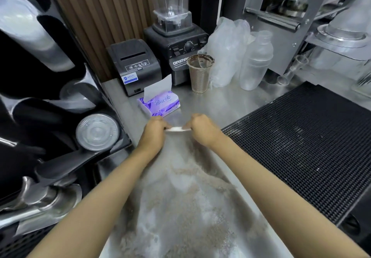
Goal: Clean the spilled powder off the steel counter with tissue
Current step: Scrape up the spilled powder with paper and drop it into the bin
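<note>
Powder (186, 207): loose and light, likely to scatter; spread over the steel counter (230, 101) between the forearms.
Tissue (177, 129): thin, soft, tears easily; a strip stretched just beyond the powder.
Left hand (154, 131): pinches its left end.
Right hand (200, 129): pinches its right end.
Obstacles: black mat (301, 141) at right could trap grains; tissue pack (160, 103) and cup (200, 73) stand beyond.

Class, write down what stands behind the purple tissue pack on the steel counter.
Behind the tissue pack stand a black receipt printer and a blender base. The tissue sheet sticking up from the pack hides the printer's near lower corner.
</note>
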Tool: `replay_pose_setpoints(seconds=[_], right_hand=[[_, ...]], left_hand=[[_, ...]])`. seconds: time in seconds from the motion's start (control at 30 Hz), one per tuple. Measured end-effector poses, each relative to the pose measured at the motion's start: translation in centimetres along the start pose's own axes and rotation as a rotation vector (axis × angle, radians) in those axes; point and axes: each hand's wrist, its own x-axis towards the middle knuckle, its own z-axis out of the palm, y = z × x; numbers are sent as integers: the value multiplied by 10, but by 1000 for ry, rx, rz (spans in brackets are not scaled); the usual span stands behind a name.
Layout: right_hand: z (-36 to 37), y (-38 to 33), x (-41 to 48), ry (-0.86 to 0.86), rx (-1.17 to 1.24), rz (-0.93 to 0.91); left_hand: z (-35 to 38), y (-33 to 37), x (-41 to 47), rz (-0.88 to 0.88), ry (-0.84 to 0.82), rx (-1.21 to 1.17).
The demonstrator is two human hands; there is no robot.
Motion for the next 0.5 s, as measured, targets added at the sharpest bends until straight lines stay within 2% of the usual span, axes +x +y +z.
replay_pose_setpoints(seconds=[0.1,0.17,0.4,0.5], right_hand=[[18,-3,20,-63,-9,-7],[25,-1,16,-55,15,-32],[28,-13,-87,-168,94,-311],[21,-21,-91,-232,106,-295]], left_hand=[[9,-12,-1,-86,-18,21],[12,-14,-15,-82,-9,32],[4,-6,-120,115,-95,-8],[-9,-3,-135,107,-80,13]])
